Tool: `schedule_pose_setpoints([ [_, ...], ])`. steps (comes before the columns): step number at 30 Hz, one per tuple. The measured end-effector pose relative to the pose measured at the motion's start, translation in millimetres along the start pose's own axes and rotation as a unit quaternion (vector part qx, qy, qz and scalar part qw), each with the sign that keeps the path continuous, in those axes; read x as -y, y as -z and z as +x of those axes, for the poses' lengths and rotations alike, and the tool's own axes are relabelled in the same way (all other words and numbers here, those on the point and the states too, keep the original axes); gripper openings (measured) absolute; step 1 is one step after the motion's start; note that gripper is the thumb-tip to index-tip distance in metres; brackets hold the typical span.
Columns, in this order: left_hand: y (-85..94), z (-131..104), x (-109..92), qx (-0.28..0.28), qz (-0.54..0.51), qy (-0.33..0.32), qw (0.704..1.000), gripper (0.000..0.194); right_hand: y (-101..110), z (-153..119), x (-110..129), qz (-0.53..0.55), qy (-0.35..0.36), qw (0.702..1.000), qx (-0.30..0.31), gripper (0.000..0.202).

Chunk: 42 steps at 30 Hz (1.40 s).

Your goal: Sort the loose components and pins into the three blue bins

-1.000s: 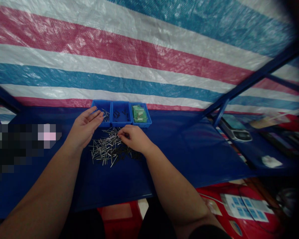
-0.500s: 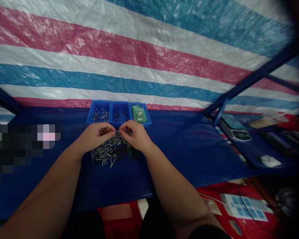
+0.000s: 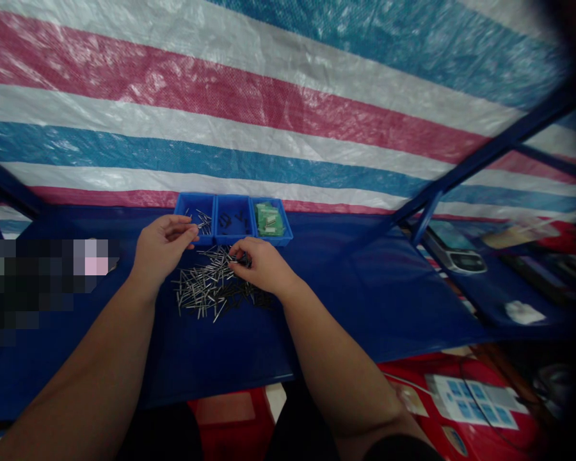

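On the dark-blue table lie heaped thin silver metal pins and slim black pieces. At the heap's far edge, the right hand pinches narrowly. The left hand, half-closed, has just parted from it toward the leftmost blue plastic bin, so they work separately; what either holds, I cannot tell.

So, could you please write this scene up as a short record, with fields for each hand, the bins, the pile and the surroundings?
Left hand: fingertips by the near side of the left bin; whether its grip holds anything is unclear
Right hand: fingers curled at the right part of the pile; grip contents unclear
Left bin contents: thin silvery pieces
Middle bin contents: small dark pieces
Right bin contents: green packets
Pile: silvery and dark thin pieces on a blue table
Backdrop: striped sheet
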<state>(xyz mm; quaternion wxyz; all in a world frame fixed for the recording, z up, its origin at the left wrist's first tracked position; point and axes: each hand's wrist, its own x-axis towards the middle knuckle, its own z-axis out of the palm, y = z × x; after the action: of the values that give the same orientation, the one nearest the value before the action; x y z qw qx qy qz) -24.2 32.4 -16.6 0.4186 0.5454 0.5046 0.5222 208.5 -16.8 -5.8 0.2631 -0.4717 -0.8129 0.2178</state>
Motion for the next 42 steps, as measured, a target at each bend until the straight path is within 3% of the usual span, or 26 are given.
schedule_pose_setpoints([
  [4,-3.4,-3,0,0.031,0.019,-0.002,0.999,0.035,-3,-2,-4,-0.059,0.033,0.997,0.029,0.019],
  [10,-6.5,-6,-3,0.077,0.056,0.002,0.995,0.028,-8,0,-1,-0.091,0.020,0.995,0.045,0.009],
  [21,-2.8,-5,0,0.099,0.120,-0.053,0.986,0.023,-3,1,2,-0.030,0.011,0.999,0.035,0.008],
  [28,-5.0,-15,-11,0.263,0.164,-0.070,0.948,0.027,2,4,4,0.047,0.006,0.997,-0.056,0.010],
  [31,-5.8,-15,-11,0.285,0.178,-0.082,0.938,0.026,1,4,4,0.058,0.000,0.995,-0.084,0.011],
  [34,-5.0,-13,-9,0.258,0.190,-0.093,0.943,0.027,0,3,4,0.075,-0.018,0.993,-0.091,0.016],
  [37,-2.7,-9,-8,0.164,0.191,-0.087,0.964,0.027,3,2,4,0.084,-0.037,0.992,-0.087,0.023],
  [39,-0.7,-7,-8,0.089,0.190,-0.061,0.976,0.029,8,2,3,0.074,-0.046,0.994,-0.071,0.016],
  [42,1.7,-5,-8,0.038,0.202,-0.016,0.978,0.037,16,-1,2,0.040,-0.048,0.998,-0.015,0.009],
])
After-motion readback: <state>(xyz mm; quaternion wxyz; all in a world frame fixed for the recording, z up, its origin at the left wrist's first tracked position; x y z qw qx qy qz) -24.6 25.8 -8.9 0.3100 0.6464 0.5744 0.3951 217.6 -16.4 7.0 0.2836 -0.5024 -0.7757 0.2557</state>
